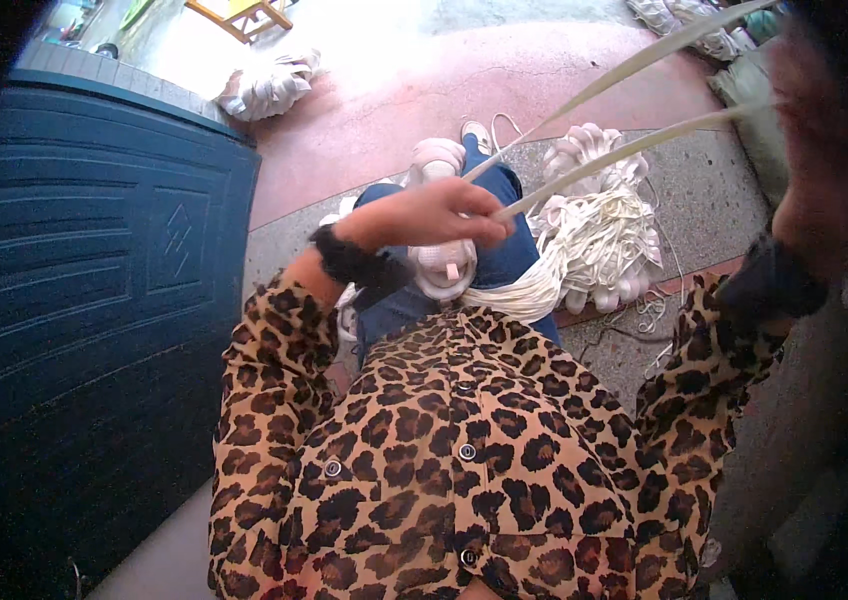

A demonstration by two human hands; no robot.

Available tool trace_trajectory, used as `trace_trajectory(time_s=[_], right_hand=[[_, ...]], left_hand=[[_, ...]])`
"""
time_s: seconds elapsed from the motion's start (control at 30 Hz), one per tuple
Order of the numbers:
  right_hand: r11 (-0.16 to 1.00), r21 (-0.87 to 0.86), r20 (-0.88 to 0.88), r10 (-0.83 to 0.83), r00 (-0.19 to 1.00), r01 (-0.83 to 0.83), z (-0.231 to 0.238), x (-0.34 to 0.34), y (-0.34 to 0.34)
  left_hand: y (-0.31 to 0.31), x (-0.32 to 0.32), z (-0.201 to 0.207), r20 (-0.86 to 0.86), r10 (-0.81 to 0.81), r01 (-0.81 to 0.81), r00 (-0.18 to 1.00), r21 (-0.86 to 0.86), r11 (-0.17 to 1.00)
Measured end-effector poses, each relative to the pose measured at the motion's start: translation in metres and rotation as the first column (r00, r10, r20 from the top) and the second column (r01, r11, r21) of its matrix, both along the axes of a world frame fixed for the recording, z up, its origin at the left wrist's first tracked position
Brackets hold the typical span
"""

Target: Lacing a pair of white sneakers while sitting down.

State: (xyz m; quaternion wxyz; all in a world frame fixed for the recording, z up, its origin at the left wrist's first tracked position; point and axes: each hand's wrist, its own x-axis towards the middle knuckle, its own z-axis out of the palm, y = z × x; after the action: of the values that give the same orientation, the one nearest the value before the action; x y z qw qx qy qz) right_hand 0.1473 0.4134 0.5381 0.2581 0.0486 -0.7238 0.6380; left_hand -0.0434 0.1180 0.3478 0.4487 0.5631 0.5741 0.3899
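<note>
My left hand is pinched closed over my lap on flat cream laces. Two strands run taut from it up to the right, toward my raised right hand. That hand is dark and blurred at the edge of view, closed where the strands reach it. On my lap, beneath my left hand, lies a white shoe-like piece with a small pink tag. A thick hank of cream laces spreads from my lap to the right, over a pile of white, rounded pieces.
A blue panelled door stands close on my left. Ahead on the floor sits a white bundle, with a yellow wooden stool beyond it. More bundles lie at the far right. Loose cord trails on the ground beside my right leg.
</note>
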Motion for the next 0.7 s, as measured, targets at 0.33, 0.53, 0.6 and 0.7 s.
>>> trace_trajectory(time_s=[0.33,0.53,0.6,0.7], right_hand=[[0.627,-0.761,0.152,-0.082,0.985,0.17,-0.192,0.112,0.176],[0.985,-0.059,0.681,-0.079,0.728,0.163,-0.274,0.023,-0.047],[0.997,-0.073,0.682,0.034,0.731,0.021,-0.306,0.004,-0.112],[0.857,0.515,0.433,-0.25,0.866,-0.01,-0.344,-0.017,-0.15]], left_hand=[[-0.274,-0.237,0.017,0.811,0.567,-0.916,0.144,-0.107,0.386],[-0.224,-0.208,-0.017,0.479,0.861,-0.917,0.175,-0.239,0.319],[-0.184,-0.168,-0.045,0.311,0.876,-0.848,0.369,-0.274,0.454],[-0.126,-0.092,-0.08,0.176,0.746,-0.659,0.642,-0.37,0.655]])
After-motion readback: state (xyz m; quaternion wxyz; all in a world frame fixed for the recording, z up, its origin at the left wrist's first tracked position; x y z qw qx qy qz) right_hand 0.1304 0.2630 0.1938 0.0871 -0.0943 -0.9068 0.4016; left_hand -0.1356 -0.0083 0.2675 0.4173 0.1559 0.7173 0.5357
